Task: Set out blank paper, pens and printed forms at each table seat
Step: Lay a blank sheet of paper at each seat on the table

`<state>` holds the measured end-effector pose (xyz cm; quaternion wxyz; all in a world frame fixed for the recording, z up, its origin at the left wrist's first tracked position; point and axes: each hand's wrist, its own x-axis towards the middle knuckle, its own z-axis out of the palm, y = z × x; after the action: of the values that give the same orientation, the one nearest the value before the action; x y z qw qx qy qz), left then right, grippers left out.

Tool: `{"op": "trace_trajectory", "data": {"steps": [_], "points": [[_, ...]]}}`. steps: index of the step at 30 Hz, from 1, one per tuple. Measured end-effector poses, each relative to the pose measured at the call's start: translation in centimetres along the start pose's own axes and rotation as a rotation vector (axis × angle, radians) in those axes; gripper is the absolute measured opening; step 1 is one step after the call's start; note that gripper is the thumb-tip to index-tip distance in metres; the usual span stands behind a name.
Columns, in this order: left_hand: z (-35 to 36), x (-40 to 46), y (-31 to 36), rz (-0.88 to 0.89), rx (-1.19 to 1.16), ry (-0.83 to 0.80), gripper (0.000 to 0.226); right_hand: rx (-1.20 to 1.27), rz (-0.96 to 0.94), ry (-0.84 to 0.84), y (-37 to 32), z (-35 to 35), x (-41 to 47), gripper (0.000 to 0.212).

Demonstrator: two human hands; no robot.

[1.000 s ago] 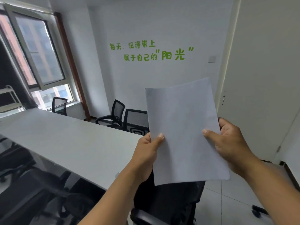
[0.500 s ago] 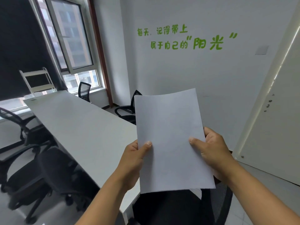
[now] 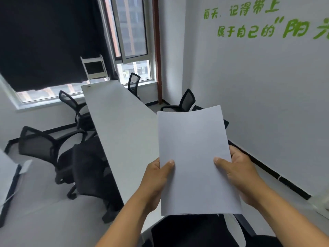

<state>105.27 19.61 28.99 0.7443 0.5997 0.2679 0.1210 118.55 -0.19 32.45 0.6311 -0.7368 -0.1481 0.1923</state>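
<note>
Meeting room, white walls. Long pale table (image 3: 115, 125) runs from the near foreground toward the window (image 3: 131, 32) at the far end; its top is bare where visible. Black blind (image 3: 44, 38) covers most of the left-hand glazing. Green lettering (image 3: 249, 20) on the right wall, black skirting along the floor below it. Small white rack (image 3: 94, 67) stands beyond the table's far end.

Count: black mesh chairs, at least five in view. Two on the table's left side (image 3: 73, 106) (image 3: 41, 145), one at the far right corner by the window (image 3: 133, 82), one against the right wall (image 3: 187, 100), one dark chair back directly below the paper (image 3: 192, 230). More dark seating is bunched by the table's left edge; number there unclear.

Paper: one stack of blank sheets (image 3: 194, 157), sheet count not readable, held upright in the air above the table's near right edge, not resting on it.

Left hand (image 3: 156, 180): grips the stack's lower left edge, thumb on the front face, fingers behind. Right hand (image 3: 238, 173): grips the lower right edge likewise, thumb on front. Both forearms reach up from the bottom of view.
</note>
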Motion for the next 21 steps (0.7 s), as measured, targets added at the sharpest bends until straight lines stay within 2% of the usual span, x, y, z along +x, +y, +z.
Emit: {"op": "trace_trajectory", "data": {"steps": [8,14,18,21], "points": [[1.7,2.0,-7.4,-0.076,-0.086,0.340,0.025,-0.133,0.040,-0.311,6.4,0.5,8.2,0.023],[2.5,3.1,-12.6,-0.100,-0.129,0.538,0.023,-0.175,0.016,-0.393,11.9,1.7,12.2,0.018],[2.3,4.5,-16.2,-0.138,-0.170,0.568,0.025,-0.242,0.051,-0.455,15.7,2.9,14.0,0.030],[2.3,5.6,-18.4,-0.192,-0.188,0.556,0.023,-0.294,0.059,-0.465,18.7,3.8,15.3,0.032]]}}
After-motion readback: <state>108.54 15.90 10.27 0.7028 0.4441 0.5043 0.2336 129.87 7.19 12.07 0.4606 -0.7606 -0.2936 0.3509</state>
